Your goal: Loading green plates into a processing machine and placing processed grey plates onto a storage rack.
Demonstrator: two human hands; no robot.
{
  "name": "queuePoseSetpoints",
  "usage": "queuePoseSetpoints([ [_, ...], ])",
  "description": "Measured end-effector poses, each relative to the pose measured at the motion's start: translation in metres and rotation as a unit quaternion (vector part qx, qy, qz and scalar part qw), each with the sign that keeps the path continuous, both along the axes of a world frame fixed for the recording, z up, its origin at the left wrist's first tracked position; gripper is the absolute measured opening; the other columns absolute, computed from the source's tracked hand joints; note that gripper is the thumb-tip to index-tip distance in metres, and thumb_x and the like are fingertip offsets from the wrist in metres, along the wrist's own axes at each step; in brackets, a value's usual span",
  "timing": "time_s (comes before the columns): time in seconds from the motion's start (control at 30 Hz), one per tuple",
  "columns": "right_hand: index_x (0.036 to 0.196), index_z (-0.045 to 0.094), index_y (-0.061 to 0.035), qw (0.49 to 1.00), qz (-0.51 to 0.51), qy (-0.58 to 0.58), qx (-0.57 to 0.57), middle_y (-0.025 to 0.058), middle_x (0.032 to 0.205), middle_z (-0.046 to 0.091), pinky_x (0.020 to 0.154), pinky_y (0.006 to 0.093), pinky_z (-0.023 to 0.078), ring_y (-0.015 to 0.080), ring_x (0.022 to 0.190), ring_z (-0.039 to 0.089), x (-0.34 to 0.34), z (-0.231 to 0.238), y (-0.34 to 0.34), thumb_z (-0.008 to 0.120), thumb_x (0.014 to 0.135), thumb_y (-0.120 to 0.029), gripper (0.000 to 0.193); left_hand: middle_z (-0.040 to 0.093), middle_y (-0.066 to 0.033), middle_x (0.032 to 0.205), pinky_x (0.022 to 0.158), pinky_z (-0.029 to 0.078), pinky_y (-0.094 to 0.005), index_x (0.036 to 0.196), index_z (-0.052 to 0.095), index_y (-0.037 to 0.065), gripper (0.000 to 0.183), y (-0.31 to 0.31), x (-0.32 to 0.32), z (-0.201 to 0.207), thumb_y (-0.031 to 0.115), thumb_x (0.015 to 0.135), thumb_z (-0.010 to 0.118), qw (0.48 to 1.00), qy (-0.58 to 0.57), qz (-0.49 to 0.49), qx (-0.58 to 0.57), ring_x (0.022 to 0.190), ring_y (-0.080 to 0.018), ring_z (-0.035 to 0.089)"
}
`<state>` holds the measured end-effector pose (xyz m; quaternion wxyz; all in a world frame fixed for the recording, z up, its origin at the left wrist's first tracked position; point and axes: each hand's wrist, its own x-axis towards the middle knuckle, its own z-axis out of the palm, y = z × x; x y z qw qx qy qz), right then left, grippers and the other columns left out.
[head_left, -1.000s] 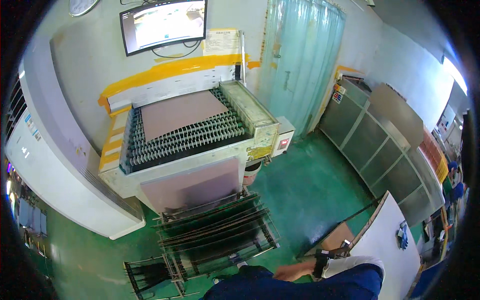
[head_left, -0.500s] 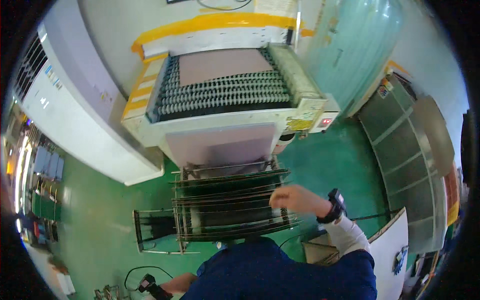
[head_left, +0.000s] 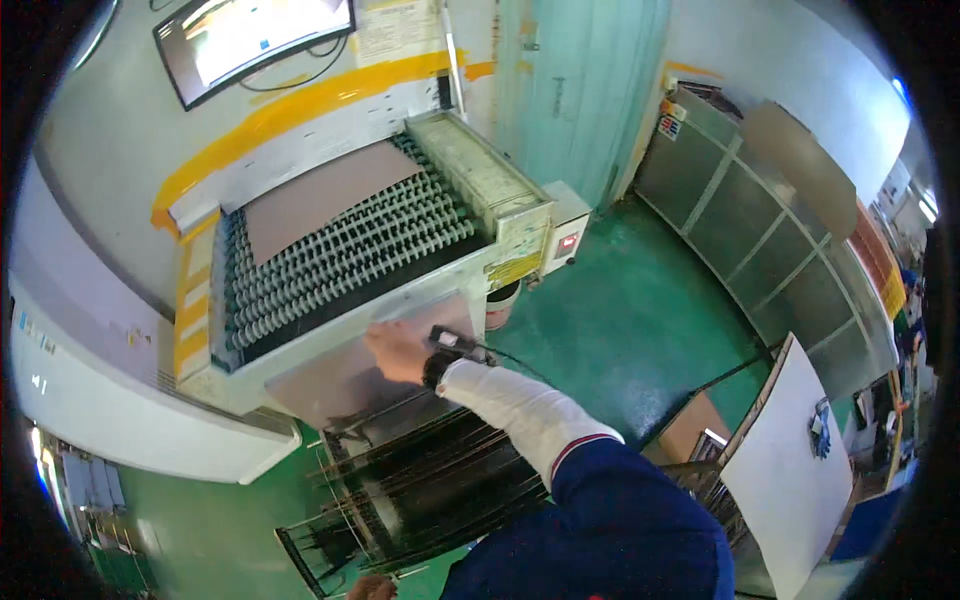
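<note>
My right hand [head_left: 398,352], with a dark strap and small device at the wrist, reaches forward over a flat grey-pink sheet [head_left: 320,390]. That sheet leans against the front of the roller conveyor machine [head_left: 345,330]. Motion smears the fingers, and whether they touch the sheet is unclear. Directly below stands a rack [head_left: 375,530] with several thin dark panels [head_left: 450,475] in it. Only a bit of my left hand [head_left: 372,588] shows at the lower edge beside the rack, its fingers hidden. Another pinkish sheet [head_left: 330,195] lies on the conveyor's rollers [head_left: 350,255].
A white cabinet [head_left: 130,400] stands left of the machine. A bucket [head_left: 502,305] sits by the machine's right corner. To the right are a large framed grey panel [head_left: 750,230] and a white board [head_left: 795,470] with a glove [head_left: 820,430]. A screen [head_left: 255,45] hangs above.
My right hand has gone from above the rack forward to the leaning sheet. The view has turned to the right, and my left hand has mostly left the picture.
</note>
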<state>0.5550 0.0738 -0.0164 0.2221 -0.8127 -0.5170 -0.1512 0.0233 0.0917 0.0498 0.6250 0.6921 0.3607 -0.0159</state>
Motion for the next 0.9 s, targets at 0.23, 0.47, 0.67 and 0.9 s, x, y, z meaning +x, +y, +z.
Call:
queuePoseSetpoints([
  [0.23,0.123,0.065,-0.001,0.985,-0.002,0.03,-0.169,0.017,0.129,0.058,0.1,0.0498,0.044,0.0396,0.118,0.056,-0.03,-0.034,0.0,0.068,0.081,-0.013,0.044,0.074,-0.0139,0.115,0.091,0.055,-0.0354,0.124,0.07,-0.002,0.027,0.018,0.064,-0.021,0.015,0.103,0.067,0.964,-0.046,0.099,0.243,0.1,-0.023,0.07],
  [0.47,0.128,0.062,0.0003,0.999,0.005,0.037,0.016,0.0168,0.135,0.056,0.102,0.048,0.044,0.0378,0.124,0.053,-0.017,-0.025,0.006,0.065,0.081,-0.006,0.048,0.055,-0.0198,0.148,0.115,0.035,-0.0578,0.147,0.055,0.006,0.06,0.06,0.136,-0.085,0.021,0.093,0.075,0.853,-0.015,0.089,0.515,0.135,-0.0402,0.049],
  [0.67,0.125,0.064,0.0002,0.998,0.021,0.047,-0.037,0.0188,0.139,0.055,0.103,0.0508,0.043,0.0385,0.123,0.055,-0.01,-0.033,-0.001,0.065,0.081,-0.007,0.044,0.051,-0.0183,0.154,0.118,0.027,-0.0591,0.143,0.06,0.007,0.058,0.041,0.165,-0.077,0.035,0.093,0.071,0.799,0.051,0.008,0.599,0.141,-0.0391,0.044],
  [0.9,0.119,0.065,0.0065,0.997,0.007,0.031,-0.074,0.0241,0.148,0.05,0.109,0.0565,0.039,0.0408,0.128,0.054,-0.021,-0.044,-0.01,0.06,0.085,-0.007,0.037,0.05,-0.0181,0.155,0.121,0.026,-0.0577,0.143,0.058,0.006,0.065,0.043,0.175,-0.057,0.039,0.089,0.073,0.822,0.056,0.001,0.566,0.14,-0.0387,0.047],
])
